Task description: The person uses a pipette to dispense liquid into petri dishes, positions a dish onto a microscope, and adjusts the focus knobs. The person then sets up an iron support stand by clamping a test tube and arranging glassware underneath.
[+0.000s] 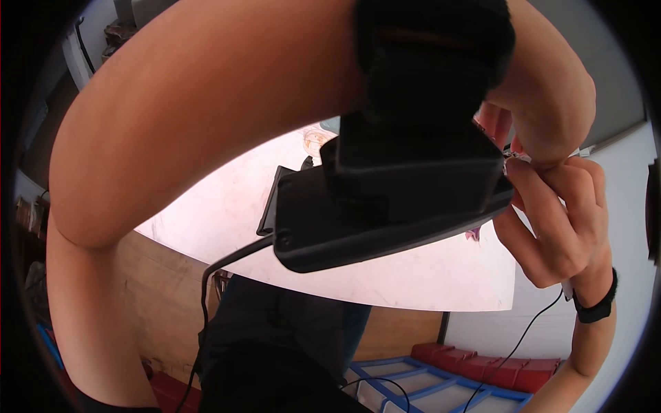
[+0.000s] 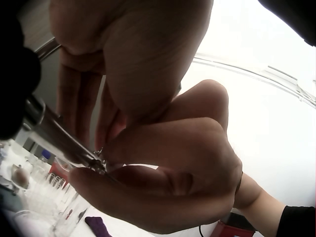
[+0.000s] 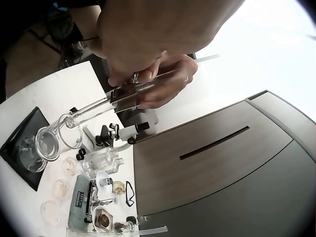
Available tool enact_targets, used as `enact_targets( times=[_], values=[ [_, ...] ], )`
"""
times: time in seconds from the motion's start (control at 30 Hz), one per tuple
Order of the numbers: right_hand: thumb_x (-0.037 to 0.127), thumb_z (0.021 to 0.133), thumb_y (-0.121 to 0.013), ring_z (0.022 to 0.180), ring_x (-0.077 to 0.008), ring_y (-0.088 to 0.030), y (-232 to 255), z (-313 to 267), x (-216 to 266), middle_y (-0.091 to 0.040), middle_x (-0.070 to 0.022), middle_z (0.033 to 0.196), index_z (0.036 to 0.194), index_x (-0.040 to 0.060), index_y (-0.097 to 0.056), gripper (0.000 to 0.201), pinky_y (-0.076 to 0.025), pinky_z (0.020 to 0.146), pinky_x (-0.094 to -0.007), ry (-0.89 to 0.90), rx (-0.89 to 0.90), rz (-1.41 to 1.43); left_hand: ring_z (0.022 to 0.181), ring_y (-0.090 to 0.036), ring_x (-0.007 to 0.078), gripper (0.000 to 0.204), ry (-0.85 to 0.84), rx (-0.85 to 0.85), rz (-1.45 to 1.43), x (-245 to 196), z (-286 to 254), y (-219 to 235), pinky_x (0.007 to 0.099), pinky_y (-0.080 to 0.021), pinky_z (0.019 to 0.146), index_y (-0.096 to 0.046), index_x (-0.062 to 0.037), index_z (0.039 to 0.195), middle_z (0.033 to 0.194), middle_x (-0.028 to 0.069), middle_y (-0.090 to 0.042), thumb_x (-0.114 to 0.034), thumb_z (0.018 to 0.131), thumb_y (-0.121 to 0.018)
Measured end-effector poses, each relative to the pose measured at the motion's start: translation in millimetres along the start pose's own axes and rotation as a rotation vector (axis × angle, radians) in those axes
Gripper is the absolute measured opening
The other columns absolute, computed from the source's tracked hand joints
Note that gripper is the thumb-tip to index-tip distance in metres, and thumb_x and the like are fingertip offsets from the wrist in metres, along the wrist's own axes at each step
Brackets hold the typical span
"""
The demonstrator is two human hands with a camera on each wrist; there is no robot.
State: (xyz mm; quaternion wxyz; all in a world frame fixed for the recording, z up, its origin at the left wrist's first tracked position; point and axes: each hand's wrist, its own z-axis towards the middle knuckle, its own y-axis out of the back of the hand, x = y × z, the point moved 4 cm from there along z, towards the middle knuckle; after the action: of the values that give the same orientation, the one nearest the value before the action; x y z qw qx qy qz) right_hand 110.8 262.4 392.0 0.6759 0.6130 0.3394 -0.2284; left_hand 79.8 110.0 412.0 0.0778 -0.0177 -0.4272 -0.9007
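Note:
My left hand (image 1: 551, 103) arches over from above, against my right hand (image 1: 558, 220). In the left wrist view, my right hand (image 2: 173, 163) pinches a small metal fitting (image 2: 98, 163) between thumb and index finger, at the end of a shiny rod (image 2: 59, 133); my left hand (image 2: 133, 49) is above it. From the right wrist, my left hand (image 3: 170, 84) shows with its fingers curled about an upright glass tube (image 3: 94, 106), and my right hand (image 3: 163, 29) is close in front. The wrist camera hides part of the contact in the head view.
On the white table (image 3: 34, 94) stand a round glass vessel (image 3: 48, 144) over a black base (image 3: 17, 143), a microscope (image 3: 118, 133), a green-grey scale (image 3: 79, 202) and shallow dishes (image 3: 60, 188). A grey cabinet (image 3: 217, 163) is beside it. A purple cloth (image 2: 98, 226) lies near the edge.

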Motion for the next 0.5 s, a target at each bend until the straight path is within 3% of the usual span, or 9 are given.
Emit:
enact_targets(
  times=[0.03, 0.1, 0.13, 0.2, 0.23, 0.3, 0.43, 0.5],
  values=[
    [0.011, 0.036, -0.066, 0.079, -0.0301, -0.059, -1, 1, 1, -0.064, -0.0162, 0.092, 0.066, 0.0008, -0.064, 0.032, -0.047, 0.066, -0.0383, -0.008, -0.007, 0.001, 0.057, -0.061, 0.0271, 0.012, 0.0, -0.002, 0.0, 0, 0, 4, 0.0331, -0.05, 0.055, -0.066, 0.006, 0.071, 0.07, 0.0183, -0.065, -0.004, 0.078, -0.063],
    [0.011, 0.036, -0.066, 0.078, -0.0309, -0.06, -4, -2, 4, -0.063, -0.0141, 0.09, 0.066, 0.0007, -0.064, 0.032, -0.048, 0.065, -0.0385, -0.058, -0.045, 0.057, 0.058, -0.062, 0.027, 0.012, -0.104, 0.144, -0.45, -6, -1, 10, 0.0335, -0.05, 0.056, -0.067, 0.0056, 0.072, 0.07, 0.0184, -0.065, -0.004, 0.078, -0.063],
    [0.011, 0.035, -0.066, 0.078, -0.0318, -0.062, -5, -4, 4, -0.061, -0.0121, 0.087, 0.066, 0.0006, -0.065, 0.032, -0.049, 0.064, -0.0386, -0.109, -0.084, 0.112, 0.058, -0.062, 0.027, 0.012, -0.104, 0.143, -0.451, -5, 1, 12, 0.0335, -0.05, 0.056, -0.067, 0.0056, 0.072, 0.07, 0.0184, -0.065, -0.004, 0.078, -0.063],
    [0.011, 0.036, -0.066, 0.077, -0.0322, -0.064, -6, -4, 3, -0.059, -0.0089, 0.081, 0.065, 0.0007, -0.065, 0.032, -0.05, 0.063, -0.0379, -0.085, -0.088, 0.103, 0.061, -0.064, 0.0276, 0.012, 0.349, 0.312, -0.16, 6, 12, 6, 0.0338, -0.052, 0.057, -0.07, 0.0049, 0.076, 0.072, 0.0196, -0.066, -0.005, 0.078, -0.065],
    [0.011, 0.036, -0.066, 0.077, -0.0314, -0.064, -6, -1, 4, -0.059, -0.0086, 0.078, 0.066, 0.0006, -0.066, 0.032, -0.05, 0.064, -0.0375, -0.021, -0.069, 0.111, 0.061, -0.064, 0.0276, 0.012, 0.349, 0.31, -0.16, 6, 15, 8, 0.0338, -0.052, 0.057, -0.07, 0.0049, 0.076, 0.072, 0.0196, -0.066, -0.005, 0.078, -0.065],
    [0.011, 0.036, -0.066, 0.076, -0.0307, -0.064, -4, 3, 2, -0.059, -0.0083, 0.075, 0.066, 0.0006, -0.067, 0.032, -0.051, 0.064, -0.0372, 0.045, -0.048, 0.119, 0.064, -0.066, 0.0281, 0.012, -0.026, 0.388, 0.159, -5, 20, 8, 0.0341, -0.053, 0.059, -0.071, 0.0051, 0.079, 0.075, 0.0211, -0.067, -0.006, 0.079, -0.066],
    [0.012, 0.038, -0.066, 0.078, -0.0303, -0.065, -1, 9, 2, -0.059, -0.0084, 0.072, 0.068, 0.0009, -0.069, 0.032, -0.052, 0.066, -0.0371, 0.13, -0.016, 0.119, 0.065, -0.067, 0.0277, 0.013, -0.01, 0.364, 0.019, 10, 14, -5, 0.0343, -0.054, 0.061, -0.072, 0.0055, 0.082, 0.074, 0.0203, -0.067, -0.006, 0.081, -0.066],
    [0.012, 0.039, -0.066, 0.078, -0.0302, -0.065, -1, 10, 1, -0.059, -0.0087, 0.072, 0.068, 0.001, -0.07, 0.032, -0.052, 0.066, -0.0371, 0.127, 0.0, 0.119, 0.064, -0.066, 0.0248, 0.012, 0.187, 0.2, -0.028, 14, 9, -7, 0.0323, -0.053, 0.06, -0.071, 0.0035, 0.081, 0.073, 0.0162, -0.067, -0.006, 0.082, -0.065]
  ],
)
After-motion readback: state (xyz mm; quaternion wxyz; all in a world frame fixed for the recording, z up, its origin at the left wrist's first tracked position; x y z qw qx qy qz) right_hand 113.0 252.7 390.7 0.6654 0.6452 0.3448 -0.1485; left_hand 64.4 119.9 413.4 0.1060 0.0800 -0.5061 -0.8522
